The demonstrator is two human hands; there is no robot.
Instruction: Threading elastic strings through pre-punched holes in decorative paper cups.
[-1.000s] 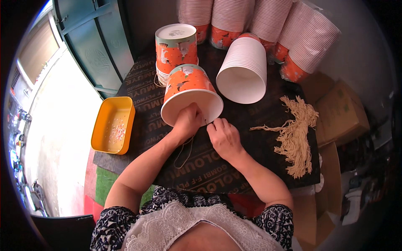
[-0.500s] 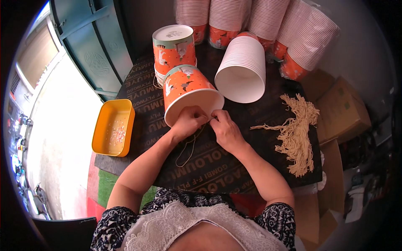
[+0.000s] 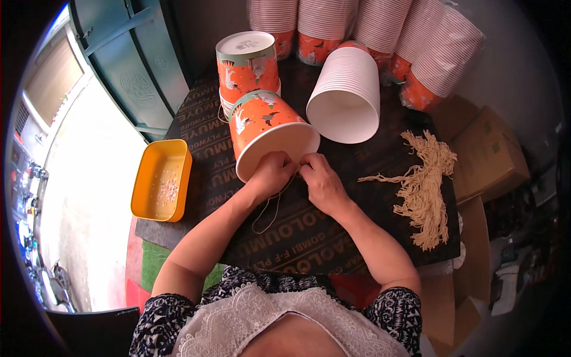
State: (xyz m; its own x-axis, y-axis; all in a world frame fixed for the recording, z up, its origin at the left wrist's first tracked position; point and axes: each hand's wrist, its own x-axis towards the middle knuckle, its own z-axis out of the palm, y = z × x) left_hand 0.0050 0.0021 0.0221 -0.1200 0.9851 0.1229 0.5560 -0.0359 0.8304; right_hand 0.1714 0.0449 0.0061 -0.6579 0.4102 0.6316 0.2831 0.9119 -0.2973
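Observation:
A large orange paper bucket (image 3: 264, 122) with a green band and printed figures lies tilted, its white mouth facing me. My left hand (image 3: 272, 174) is closed in a pinch at the lower part of that mouth, its fingertips partly inside. Right beside it, my right hand (image 3: 323, 183) pinches at the rim, the fingertips of both hands nearly meeting. A thin pale string (image 3: 269, 217) runs from between the hands and hangs in a loop over the dark table. What exactly the fingertips grip is partly hidden.
Behind stands an upside-down bucket stack (image 3: 247, 68). A white nested stack (image 3: 344, 104) lies to its right, with bagged stacks (image 3: 443, 59) along the wall. A yellow bin (image 3: 143, 190) holding small bits sits left; a beige string bundle (image 3: 429, 190) lies right, near cardboard boxes (image 3: 491, 154).
Both hands keep their pinch at the bucket's rim, with only slight finger movement. The view has shifted a little; nothing has been let go.

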